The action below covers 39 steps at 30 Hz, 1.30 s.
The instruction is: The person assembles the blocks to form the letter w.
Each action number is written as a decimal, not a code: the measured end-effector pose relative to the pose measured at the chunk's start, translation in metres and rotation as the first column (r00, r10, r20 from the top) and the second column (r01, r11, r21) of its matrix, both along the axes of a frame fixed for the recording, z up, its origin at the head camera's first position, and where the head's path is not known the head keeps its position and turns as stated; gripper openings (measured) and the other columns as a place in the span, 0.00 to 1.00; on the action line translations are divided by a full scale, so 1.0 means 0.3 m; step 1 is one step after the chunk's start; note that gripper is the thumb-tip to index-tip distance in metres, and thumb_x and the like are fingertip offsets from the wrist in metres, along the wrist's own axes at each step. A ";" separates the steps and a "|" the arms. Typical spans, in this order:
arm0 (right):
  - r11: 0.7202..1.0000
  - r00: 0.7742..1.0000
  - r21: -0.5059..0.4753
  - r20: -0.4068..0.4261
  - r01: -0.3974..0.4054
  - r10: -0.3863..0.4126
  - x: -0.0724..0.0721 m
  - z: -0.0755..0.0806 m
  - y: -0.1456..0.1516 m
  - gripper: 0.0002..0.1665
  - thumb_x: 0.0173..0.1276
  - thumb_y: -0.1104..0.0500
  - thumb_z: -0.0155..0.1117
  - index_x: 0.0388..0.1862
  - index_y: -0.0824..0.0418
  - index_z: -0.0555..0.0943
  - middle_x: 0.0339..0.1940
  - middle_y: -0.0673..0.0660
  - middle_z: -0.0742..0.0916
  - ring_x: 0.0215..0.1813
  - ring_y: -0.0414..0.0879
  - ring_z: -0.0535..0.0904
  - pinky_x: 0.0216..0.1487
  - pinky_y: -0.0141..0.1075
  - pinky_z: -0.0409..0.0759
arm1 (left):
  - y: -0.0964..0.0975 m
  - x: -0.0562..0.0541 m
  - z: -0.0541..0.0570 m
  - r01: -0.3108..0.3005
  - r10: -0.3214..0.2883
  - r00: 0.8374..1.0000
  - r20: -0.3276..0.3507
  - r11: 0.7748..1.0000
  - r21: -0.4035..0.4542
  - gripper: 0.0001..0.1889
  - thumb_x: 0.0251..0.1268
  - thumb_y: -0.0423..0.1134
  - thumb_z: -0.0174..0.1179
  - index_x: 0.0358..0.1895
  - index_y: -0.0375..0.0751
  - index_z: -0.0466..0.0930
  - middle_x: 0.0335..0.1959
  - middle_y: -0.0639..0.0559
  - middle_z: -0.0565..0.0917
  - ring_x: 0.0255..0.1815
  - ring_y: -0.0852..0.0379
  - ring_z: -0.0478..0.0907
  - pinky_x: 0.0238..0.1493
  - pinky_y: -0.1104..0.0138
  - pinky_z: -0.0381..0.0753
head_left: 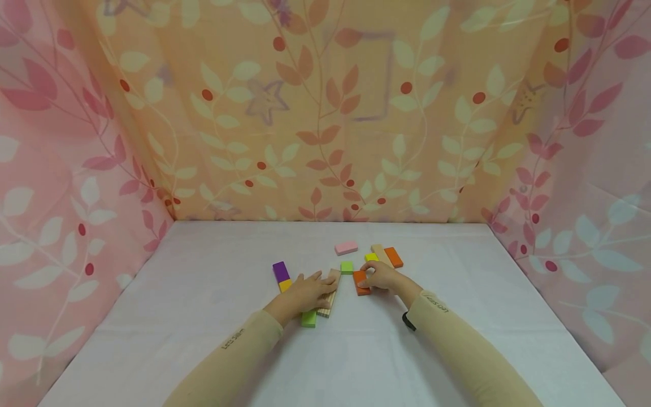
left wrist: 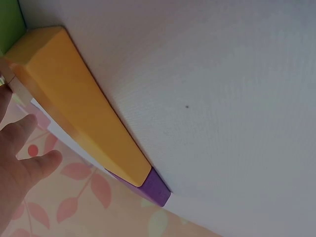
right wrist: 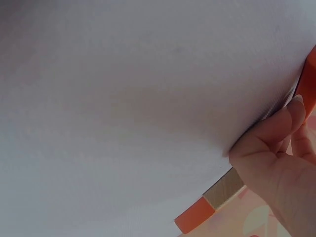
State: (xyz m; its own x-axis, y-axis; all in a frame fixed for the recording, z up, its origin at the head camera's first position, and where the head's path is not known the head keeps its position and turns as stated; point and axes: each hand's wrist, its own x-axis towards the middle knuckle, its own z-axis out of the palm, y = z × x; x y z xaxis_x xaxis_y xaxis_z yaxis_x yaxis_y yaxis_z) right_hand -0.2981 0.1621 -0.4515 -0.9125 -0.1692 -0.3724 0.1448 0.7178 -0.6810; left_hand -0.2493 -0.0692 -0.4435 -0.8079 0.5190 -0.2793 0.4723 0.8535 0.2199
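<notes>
My left hand (head_left: 307,293) lies over a plain wooden block (head_left: 333,285), its fingers spread and fairly straight. Beneath that hand, nearer to me, a green block (head_left: 308,319) sticks out. Beyond the wrist lie a yellow-orange block (left wrist: 74,103) and a purple block (head_left: 281,271), end to end; the left wrist view shows them close up. My right hand (head_left: 382,277) pinches an orange block (head_left: 361,289) between thumb and fingers on the tabletop. In the right wrist view the thumb touches the side of this orange block (right wrist: 308,81).
A small light green block (head_left: 347,267) sits between the hands. Farther back are a pink block (head_left: 346,247), a yellow block (head_left: 372,257), another wooden block (head_left: 382,255) and a second orange block (head_left: 394,257). Patterned curtains (head_left: 325,113) border the white tabletop (head_left: 203,254).
</notes>
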 end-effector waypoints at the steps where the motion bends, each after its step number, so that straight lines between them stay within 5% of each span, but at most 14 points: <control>1: 1.000 1.000 0.000 0.001 0.001 -0.001 -0.001 0.000 -0.001 0.24 0.60 0.58 0.73 0.55 0.59 0.77 0.54 0.60 0.76 0.46 0.52 0.70 0.41 0.38 0.69 | 0.000 0.001 0.003 0.000 0.000 1.000 0.001 1.000 0.001 0.32 0.68 0.54 0.55 0.75 0.56 0.61 0.76 0.59 0.59 0.77 0.46 0.49 0.71 0.40 0.47; 21: 0.998 0.999 -0.042 0.011 0.041 -0.040 0.009 0.003 -0.003 0.29 0.60 0.56 0.73 0.60 0.59 0.75 0.49 0.60 0.76 0.35 0.47 0.71 0.33 0.33 0.69 | -0.008 0.000 -0.001 0.005 -0.005 1.000 0.002 1.000 0.026 0.32 0.68 0.54 0.56 0.74 0.56 0.62 0.75 0.58 0.60 0.77 0.45 0.49 0.70 0.40 0.47; 28: 0.990 0.997 -0.118 0.020 0.072 -0.070 -0.018 0.011 0.034 0.32 0.65 0.56 0.69 0.65 0.63 0.72 0.37 0.59 0.79 0.28 0.45 0.71 0.30 0.32 0.70 | -0.001 -0.001 -0.019 -0.012 0.011 1.000 0.017 0.999 0.037 0.33 0.67 0.55 0.56 0.75 0.58 0.61 0.75 0.59 0.60 0.77 0.46 0.49 0.71 0.40 0.47; 35: 0.987 0.990 -0.158 -0.138 -0.022 0.000 -0.113 0.060 0.037 0.27 0.69 0.58 0.65 0.64 0.65 0.74 0.54 0.67 0.75 0.39 0.49 0.71 0.36 0.34 0.73 | -0.003 -0.012 -0.027 -0.012 0.012 1.000 0.000 1.000 0.013 0.33 0.67 0.56 0.56 0.74 0.60 0.61 0.75 0.60 0.60 0.77 0.47 0.50 0.71 0.40 0.48; 39: 0.981 0.991 -0.192 -0.130 -0.003 -0.022 -0.156 0.066 0.032 0.27 0.69 0.59 0.65 0.66 0.62 0.74 0.57 0.66 0.74 0.53 0.56 0.69 0.56 0.45 0.74 | -0.003 -0.012 -0.028 -0.005 0.005 1.000 -0.003 1.000 0.003 0.32 0.68 0.56 0.54 0.74 0.60 0.61 0.75 0.60 0.59 0.77 0.47 0.49 0.71 0.41 0.48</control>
